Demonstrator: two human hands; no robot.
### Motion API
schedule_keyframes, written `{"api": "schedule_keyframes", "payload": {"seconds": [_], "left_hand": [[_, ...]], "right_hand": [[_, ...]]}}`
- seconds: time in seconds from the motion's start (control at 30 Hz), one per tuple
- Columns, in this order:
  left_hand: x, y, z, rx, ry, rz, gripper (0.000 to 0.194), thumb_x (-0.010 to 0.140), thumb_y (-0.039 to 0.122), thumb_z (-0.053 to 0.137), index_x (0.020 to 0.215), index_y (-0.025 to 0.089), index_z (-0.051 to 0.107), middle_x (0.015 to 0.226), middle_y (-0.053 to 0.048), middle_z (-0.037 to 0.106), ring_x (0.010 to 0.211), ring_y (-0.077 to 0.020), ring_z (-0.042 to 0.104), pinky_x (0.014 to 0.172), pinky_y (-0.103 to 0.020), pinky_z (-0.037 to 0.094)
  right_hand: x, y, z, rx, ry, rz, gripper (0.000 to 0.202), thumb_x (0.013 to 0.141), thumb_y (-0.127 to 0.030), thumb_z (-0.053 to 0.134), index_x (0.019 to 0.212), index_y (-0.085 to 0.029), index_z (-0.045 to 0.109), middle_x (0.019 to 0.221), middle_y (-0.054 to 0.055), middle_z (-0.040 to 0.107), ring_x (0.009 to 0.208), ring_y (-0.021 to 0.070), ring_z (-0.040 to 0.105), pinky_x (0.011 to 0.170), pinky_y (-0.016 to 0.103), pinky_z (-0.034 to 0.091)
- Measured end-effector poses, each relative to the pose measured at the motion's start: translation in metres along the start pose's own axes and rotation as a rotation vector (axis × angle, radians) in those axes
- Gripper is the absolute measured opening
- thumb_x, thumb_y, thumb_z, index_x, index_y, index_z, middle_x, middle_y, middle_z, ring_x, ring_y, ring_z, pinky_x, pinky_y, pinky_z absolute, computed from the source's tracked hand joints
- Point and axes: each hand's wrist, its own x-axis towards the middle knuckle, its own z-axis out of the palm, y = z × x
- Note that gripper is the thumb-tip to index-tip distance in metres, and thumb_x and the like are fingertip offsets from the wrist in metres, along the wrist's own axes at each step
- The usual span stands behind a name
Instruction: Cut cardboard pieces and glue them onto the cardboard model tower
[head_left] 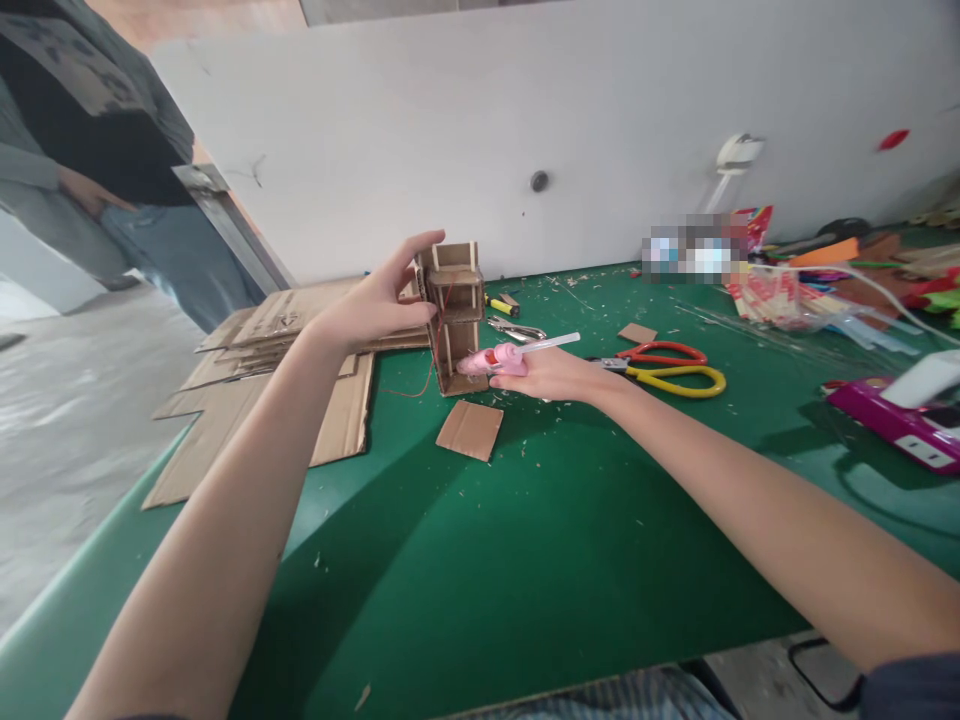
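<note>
A small cardboard structure (459, 305) with compartments and pale wooden strips stands upright on the green table (525, 560). My left hand (382, 300) grips its left side, with the thumb near the middle and a finger at the top. In my right hand (547, 374) is a pink glue gun (501, 358) with a clear glue stick out of its back. Its nozzle points into the lowest compartment. A thin red wire (411, 393) trails from the structure's left side. One square cardboard piece (470, 430) lies just in front.
Cardboard sheets (341, 420) are stacked at the left. Pliers (517, 328), a yellow-handled tool (502, 306) and red-and-yellow scissors (675, 370) lie around the right hand. A purple power strip (892, 420) and bagged materials are at the right. A person (112, 150) stands at the far left.
</note>
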Motion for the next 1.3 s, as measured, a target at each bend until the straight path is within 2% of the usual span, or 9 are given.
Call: {"api": "schedule_keyframes", "payload": {"seconds": [0.1, 0.3, 0.47, 0.63, 0.8, 1.0, 1.3], "left_hand": [[-0.001, 0.004, -0.002, -0.011, -0.056, -0.027, 0.078, 0.071, 0.038, 0.073, 0.14, 0.033, 0.036, 0.13, -0.007, 0.052, 0.122, -0.0308, 0.05, 0.097, -0.047, 0.051], [0.0, 0.01, -0.001, -0.035, -0.021, -0.057, 0.076, 0.07, 0.033, 0.074, 0.137, 0.03, 0.039, 0.134, -0.009, 0.049, 0.122, -0.0335, 0.049, 0.097, -0.051, 0.05], [0.001, 0.013, 0.0, -0.018, -0.012, -0.054, 0.074, 0.068, 0.029, 0.076, 0.134, 0.031, 0.042, 0.146, -0.008, 0.035, 0.127, -0.036, 0.045, 0.098, -0.054, 0.049], [0.0, 0.015, -0.001, 0.029, 0.003, -0.057, 0.075, 0.068, 0.03, 0.077, 0.134, 0.032, 0.043, 0.143, -0.008, 0.037, 0.127, -0.0372, 0.044, 0.096, -0.054, 0.051], [0.001, 0.017, 0.0, 0.047, 0.016, -0.069, 0.075, 0.068, 0.031, 0.077, 0.135, 0.03, 0.043, 0.143, -0.009, 0.037, 0.125, -0.0368, 0.046, 0.094, -0.054, 0.053], [0.001, 0.016, 0.0, 0.047, 0.012, -0.072, 0.075, 0.068, 0.034, 0.077, 0.135, 0.03, 0.043, 0.142, -0.01, 0.037, 0.124, -0.0366, 0.047, 0.096, -0.058, 0.05], [0.002, 0.013, -0.001, 0.053, 0.01, -0.08, 0.076, 0.069, 0.034, 0.076, 0.137, 0.031, 0.041, 0.143, -0.01, 0.036, 0.122, -0.0349, 0.049, 0.094, -0.053, 0.053]], "right_hand": [[-0.001, 0.0, 0.001, -0.027, 0.008, -0.059, 0.041, 0.088, -0.042, 0.048, 0.125, -0.028, 0.06, 0.114, 0.004, 0.068, 0.093, 0.0231, 0.062, 0.079, 0.032, 0.044], [0.001, 0.001, 0.006, -0.047, 0.044, -0.162, 0.042, 0.089, -0.037, 0.048, 0.131, -0.037, 0.056, 0.125, -0.003, 0.064, 0.103, 0.0231, 0.062, 0.085, 0.032, 0.044], [0.001, 0.0, 0.01, -0.067, 0.088, -0.153, 0.041, 0.088, -0.036, 0.049, 0.128, -0.035, 0.059, 0.112, -0.001, 0.07, 0.092, 0.024, 0.065, 0.076, 0.032, 0.046], [-0.001, 0.002, 0.009, -0.118, 0.093, -0.151, 0.04, 0.088, -0.042, 0.048, 0.125, -0.035, 0.061, 0.105, 0.0, 0.072, 0.085, 0.0254, 0.066, 0.068, 0.032, 0.045], [-0.002, 0.003, 0.007, -0.095, 0.081, -0.14, 0.041, 0.088, -0.041, 0.049, 0.127, -0.035, 0.06, 0.112, -0.001, 0.07, 0.092, 0.0244, 0.065, 0.072, 0.03, 0.045], [-0.003, 0.003, 0.006, -0.091, 0.074, -0.143, 0.042, 0.088, -0.041, 0.048, 0.128, -0.035, 0.058, 0.111, 0.0, 0.07, 0.089, 0.023, 0.065, 0.07, 0.029, 0.044], [-0.002, 0.005, 0.001, -0.155, 0.006, -0.131, 0.044, 0.089, -0.045, 0.045, 0.129, -0.031, 0.058, 0.106, 0.005, 0.071, 0.085, 0.0231, 0.064, 0.068, 0.029, 0.041]]}}
